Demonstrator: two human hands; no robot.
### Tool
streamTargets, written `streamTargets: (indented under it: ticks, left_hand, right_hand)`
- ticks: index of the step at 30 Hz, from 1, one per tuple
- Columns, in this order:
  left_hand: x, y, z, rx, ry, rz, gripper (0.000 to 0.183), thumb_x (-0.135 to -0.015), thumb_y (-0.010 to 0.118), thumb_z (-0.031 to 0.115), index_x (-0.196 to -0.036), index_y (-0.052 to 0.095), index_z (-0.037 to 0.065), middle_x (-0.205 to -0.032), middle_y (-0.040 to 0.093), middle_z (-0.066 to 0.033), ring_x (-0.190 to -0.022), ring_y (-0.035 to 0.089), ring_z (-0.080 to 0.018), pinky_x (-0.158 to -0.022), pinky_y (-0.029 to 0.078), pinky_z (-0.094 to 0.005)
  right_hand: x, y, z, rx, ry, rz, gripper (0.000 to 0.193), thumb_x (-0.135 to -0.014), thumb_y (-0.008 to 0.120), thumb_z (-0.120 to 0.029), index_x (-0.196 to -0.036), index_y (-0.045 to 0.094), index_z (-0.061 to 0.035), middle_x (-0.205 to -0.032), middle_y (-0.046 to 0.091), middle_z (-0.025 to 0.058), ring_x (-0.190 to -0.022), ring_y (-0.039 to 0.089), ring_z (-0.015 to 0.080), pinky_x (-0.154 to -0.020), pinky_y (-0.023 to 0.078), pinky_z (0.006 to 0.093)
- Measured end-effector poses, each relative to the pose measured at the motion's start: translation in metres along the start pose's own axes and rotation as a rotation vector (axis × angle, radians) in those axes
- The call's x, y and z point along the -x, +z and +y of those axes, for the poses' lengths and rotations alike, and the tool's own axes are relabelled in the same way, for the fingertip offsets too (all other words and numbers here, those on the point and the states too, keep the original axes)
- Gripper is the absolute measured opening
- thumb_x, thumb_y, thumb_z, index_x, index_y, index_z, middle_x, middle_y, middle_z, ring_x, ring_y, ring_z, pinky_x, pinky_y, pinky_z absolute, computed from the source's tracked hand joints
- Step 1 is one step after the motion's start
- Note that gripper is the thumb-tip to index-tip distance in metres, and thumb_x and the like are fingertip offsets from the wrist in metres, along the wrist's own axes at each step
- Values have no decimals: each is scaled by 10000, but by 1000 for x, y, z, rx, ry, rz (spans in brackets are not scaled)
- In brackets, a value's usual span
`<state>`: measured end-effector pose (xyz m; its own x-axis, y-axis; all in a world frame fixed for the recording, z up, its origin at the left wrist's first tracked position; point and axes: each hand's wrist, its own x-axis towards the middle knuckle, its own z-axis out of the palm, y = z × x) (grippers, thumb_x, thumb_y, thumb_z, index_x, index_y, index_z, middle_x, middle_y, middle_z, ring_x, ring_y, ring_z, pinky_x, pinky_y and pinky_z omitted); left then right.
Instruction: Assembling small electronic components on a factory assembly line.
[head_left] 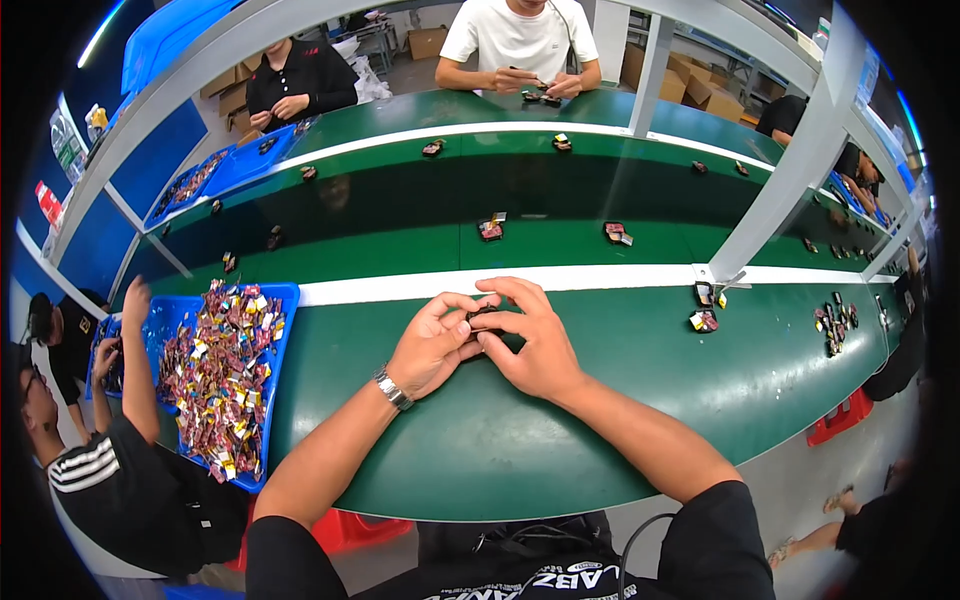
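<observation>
Both my hands meet above the green tabletop (430,450), with fingertips together around a small black piece (486,310). My left hand (428,348), with a metal watch band (392,389) at the wrist, pinches the piece from the left. From the other side, the thumb and fingers of my right hand (532,345) close on it. Most of the piece is hidden by my fingers, so its exact kind does not show. To the left is a blue tray (285,312) heaped with small red, yellow and white packets (222,375).
Beyond a white rail (420,287) runs a dark green conveyor belt (390,200) carrying scattered small black pieces (490,228). A grey post (770,200) rises at right, near more pieces (705,318) and a pile (835,322). Co-workers sit opposite and at left.
</observation>
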<state>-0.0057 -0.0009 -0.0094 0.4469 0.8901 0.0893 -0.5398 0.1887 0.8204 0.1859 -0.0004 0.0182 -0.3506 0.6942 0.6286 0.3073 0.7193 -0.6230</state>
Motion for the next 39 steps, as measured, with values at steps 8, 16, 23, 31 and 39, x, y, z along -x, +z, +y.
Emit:
streamTargets:
  ticks: [8, 16, 23, 31, 39]
  left_hand:
    - [0, 4, 2, -11, -28, 76, 239, -985, 593, 121, -1200, 498, 80, -1332, 563, -124, -1180, 588, -201, -977, 516, -384]
    - [1, 4, 1, -26, -44, 68, 237, -1005, 566, 149, -1224, 499, 88, -1329, 575, -107, -1192, 573, -186, -988, 501, -377]
    - [-1, 5, 1, -23, -42, 83, 268, -988, 598, 155, -1224, 496, 81, -1345, 574, -118, -1203, 577, -198, -994, 511, -409]
    - [0, 4, 1, -34, -61, 89, 245, -998, 572, 132, -1225, 495, 82, -1336, 579, -104, -1200, 574, -186, -1007, 505, -405]
    - [0, 8, 2, -28, -56, 104, 251, -988, 595, 143, -1213, 504, 80, -1319, 592, -103, -1191, 580, -185, -1008, 505, -421]
  right_hand:
    - [1, 0, 9, 23, 53, -39, 176, -804, 687, -19, -976, 697, -56, -1295, 566, 113, -1245, 489, 321, -996, 454, 418]
    - [-4, 3, 2, 217, -146, 90, 182, -721, 721, 17, -886, 678, -49, -983, 618, 59, -900, 605, 241, -693, 527, 337]
    - [-3, 5, -1, 430, -177, 87, 142, -730, 714, -9, -858, 666, -46, -878, 593, 52, -815, 601, 226, -638, 528, 331]
    - [-2, 5, -10, 446, -169, 44, 145, -755, 706, -31, -890, 655, -30, -915, 593, 55, -829, 612, 224, -633, 544, 333]
    - [1, 6, -1, 443, -165, 49, 128, -777, 700, -47, -895, 654, -32, -941, 599, 57, -837, 629, 219, -634, 564, 334]
